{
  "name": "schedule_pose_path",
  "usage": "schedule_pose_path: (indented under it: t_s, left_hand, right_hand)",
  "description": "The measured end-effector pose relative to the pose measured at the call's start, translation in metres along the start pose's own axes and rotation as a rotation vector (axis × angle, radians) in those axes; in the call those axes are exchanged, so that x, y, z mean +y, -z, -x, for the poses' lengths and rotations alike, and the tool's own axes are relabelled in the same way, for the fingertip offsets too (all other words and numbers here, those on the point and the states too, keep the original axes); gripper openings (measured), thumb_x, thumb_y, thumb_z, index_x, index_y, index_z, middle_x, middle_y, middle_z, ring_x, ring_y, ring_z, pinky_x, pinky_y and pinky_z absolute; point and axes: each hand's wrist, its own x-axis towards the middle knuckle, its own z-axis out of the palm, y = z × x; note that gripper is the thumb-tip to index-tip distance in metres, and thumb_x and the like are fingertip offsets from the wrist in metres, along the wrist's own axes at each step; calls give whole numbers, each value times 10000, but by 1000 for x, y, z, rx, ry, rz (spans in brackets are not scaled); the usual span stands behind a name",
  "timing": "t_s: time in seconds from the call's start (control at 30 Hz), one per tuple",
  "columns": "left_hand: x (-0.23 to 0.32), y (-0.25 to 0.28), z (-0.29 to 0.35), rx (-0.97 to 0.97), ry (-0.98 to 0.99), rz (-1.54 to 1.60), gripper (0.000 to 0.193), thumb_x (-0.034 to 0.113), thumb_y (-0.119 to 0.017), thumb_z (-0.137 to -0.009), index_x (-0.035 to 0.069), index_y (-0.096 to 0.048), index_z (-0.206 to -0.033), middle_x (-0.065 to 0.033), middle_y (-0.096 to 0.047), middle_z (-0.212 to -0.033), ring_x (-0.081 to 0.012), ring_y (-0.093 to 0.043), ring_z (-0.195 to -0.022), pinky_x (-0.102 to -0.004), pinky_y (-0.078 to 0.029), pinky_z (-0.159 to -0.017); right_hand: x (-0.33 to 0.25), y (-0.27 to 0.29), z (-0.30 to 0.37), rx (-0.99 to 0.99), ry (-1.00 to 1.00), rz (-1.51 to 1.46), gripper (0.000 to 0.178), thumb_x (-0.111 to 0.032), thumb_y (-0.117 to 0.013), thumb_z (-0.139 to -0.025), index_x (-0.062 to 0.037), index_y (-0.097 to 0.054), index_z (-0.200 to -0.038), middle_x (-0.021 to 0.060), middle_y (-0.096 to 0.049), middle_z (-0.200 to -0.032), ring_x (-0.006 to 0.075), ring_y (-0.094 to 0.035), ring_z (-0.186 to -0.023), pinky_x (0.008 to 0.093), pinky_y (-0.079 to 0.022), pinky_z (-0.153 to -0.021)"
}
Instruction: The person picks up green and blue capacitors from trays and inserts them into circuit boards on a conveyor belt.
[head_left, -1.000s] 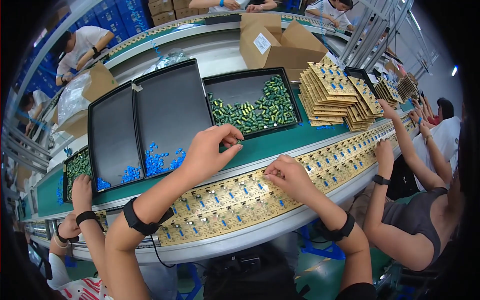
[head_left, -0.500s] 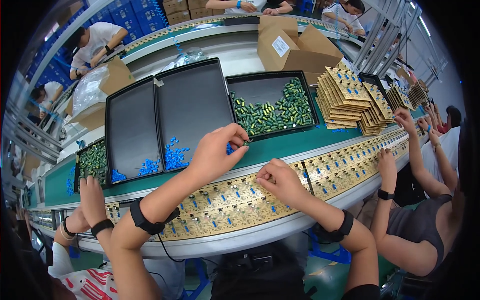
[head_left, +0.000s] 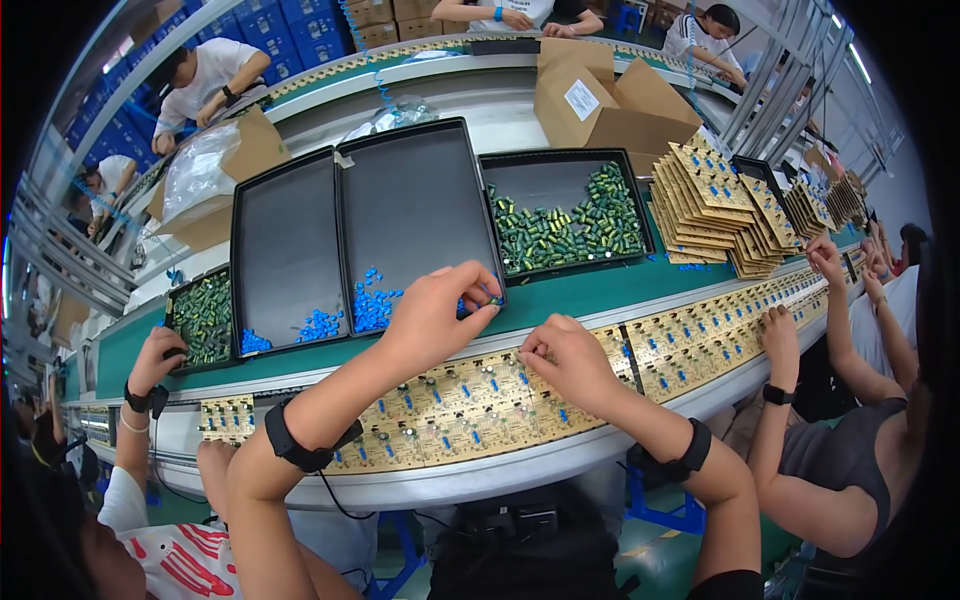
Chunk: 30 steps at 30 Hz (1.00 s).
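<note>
While the left hand [head_left: 432, 312] hovers at the tray edge, fingers pinched on a small component [head_left: 494, 299], it has shifted right from the blue parts [head_left: 372, 305] it reached a second ago. Right hand [head_left: 566, 358] stays curled on the circuit board [head_left: 470, 405], fingertips down; can't tell if it holds anything. Looks like pick done, insertion pending.

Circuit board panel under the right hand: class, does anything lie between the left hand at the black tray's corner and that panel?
Nothing visible does. The left hand pinches at the near corner of the black tray; between it and the circuit board panel, where the right hand rests, lies only a bare strip of green belt.
</note>
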Motion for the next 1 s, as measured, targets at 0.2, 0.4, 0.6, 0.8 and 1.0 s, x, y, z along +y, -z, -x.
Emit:
schedule_pose_path:
  t_s: [0.2, 0.4, 0.6, 0.8, 1.0]
  left_hand:
    - [-5, 1, 6, -34, -14, 7, 142, 57, -657, -798, 45, -604, -930, -46, -658, -817, -137, -637, -748, -259, -451, -614]
    - [-5, 7, 12, -72, -7, -53, 121, 74, -660, -799, 54, -656, -918, -41, -654, -781, -137, -613, -740, -255, -449, -623]
    - [-9, 12, 11, -238, 304, 191, 154, 101, -634, -848, 59, -698, -982, -16, -674, -823, -69, -573, -744, -247, -442, -624]
    - [-11, 12, 16, -255, 479, 571, 155, 74, -604, -881, 42, -695, -1003, -29, -668, -899, -91, -593, -785, -207, -440, -704]
    - [-13, 13, 28, -234, 379, 404, 84, 43, -619, -863, 13, -673, -919, -27, -656, -869, -86, -603, -795, -228, -464, -732]
  right_hand:
    - [1, 0, -2, -9, 54, 70, 96, -116, -697, -769, -59, -621, -778, 57, -533, -751, 225, -534, -755, 347, -438, -673]
    - [2, 5, -6, -50, 130, 110, 105, -127, -702, -757, -75, -610, -767, 52, -523, -764, 229, -530, -772, 352, -430, -677]
    - [-6, 12, -19, -150, 352, 340, 117, -156, -703, -723, -85, -615, -753, 46, -533, -793, 231, -527, -852, 353, -404, -730]
    - [-8, 9, -23, -238, 444, 511, 149, -202, -709, -694, -101, -620, -758, 30, -536, -802, 207, -531, -859, 336, -400, -734]
    - [-3, 40, -63, -166, 154, 282, 222, -287, -715, -725, -75, -651, -741, 73, -586, -800, 272, -571, -849, 382, -450, -734]
